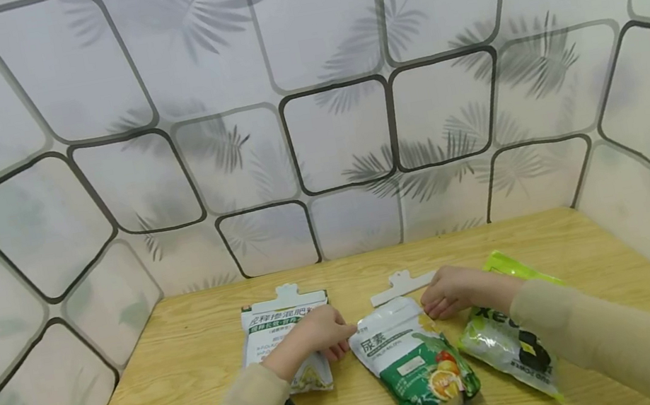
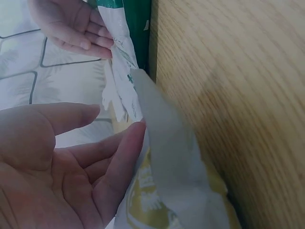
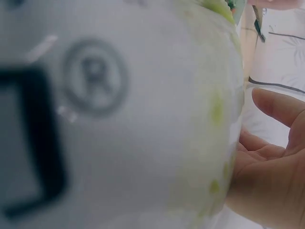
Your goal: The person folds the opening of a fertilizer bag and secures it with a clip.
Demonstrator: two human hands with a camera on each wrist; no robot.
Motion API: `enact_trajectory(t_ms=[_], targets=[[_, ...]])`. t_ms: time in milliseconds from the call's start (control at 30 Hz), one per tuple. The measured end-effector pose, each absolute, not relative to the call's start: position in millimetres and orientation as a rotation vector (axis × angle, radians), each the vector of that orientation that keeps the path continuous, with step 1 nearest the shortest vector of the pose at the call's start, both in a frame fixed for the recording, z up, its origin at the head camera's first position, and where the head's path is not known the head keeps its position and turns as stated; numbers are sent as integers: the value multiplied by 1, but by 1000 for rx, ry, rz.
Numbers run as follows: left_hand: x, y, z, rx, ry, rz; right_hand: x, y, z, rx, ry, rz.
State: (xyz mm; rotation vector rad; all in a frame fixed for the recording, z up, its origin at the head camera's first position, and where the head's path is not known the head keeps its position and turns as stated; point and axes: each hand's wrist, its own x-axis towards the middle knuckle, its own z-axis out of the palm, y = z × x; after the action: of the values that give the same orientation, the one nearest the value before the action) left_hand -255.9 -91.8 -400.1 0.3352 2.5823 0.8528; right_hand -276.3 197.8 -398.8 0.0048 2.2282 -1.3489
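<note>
A white and green fertilizer bag lies between my two hands, its top edge away from me. My left hand reaches over a white fertilizer bag on the left, its fingertips near the middle bag's upper left corner. In the left wrist view the left hand has its thumb apart from loosely bent fingers. On the other side, my right hand has its fingertips at the middle bag's upper right edge. The right wrist view shows that hand with thumb and fingers spread, partly hidden by a bag.
A white clip lies just behind the middle bag. Another white clip sits on the left bag's top. A yellow-green bag lies under my right forearm. The wooden table meets a patterned curtain at the back and sides.
</note>
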Motion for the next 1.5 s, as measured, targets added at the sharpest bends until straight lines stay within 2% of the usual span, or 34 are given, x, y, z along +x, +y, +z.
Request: enact_trajectory(t_ms=[1500], targets=[[-257,-85,-405,329,2536,937,-277,186,-395,-97,2355,-1128]])
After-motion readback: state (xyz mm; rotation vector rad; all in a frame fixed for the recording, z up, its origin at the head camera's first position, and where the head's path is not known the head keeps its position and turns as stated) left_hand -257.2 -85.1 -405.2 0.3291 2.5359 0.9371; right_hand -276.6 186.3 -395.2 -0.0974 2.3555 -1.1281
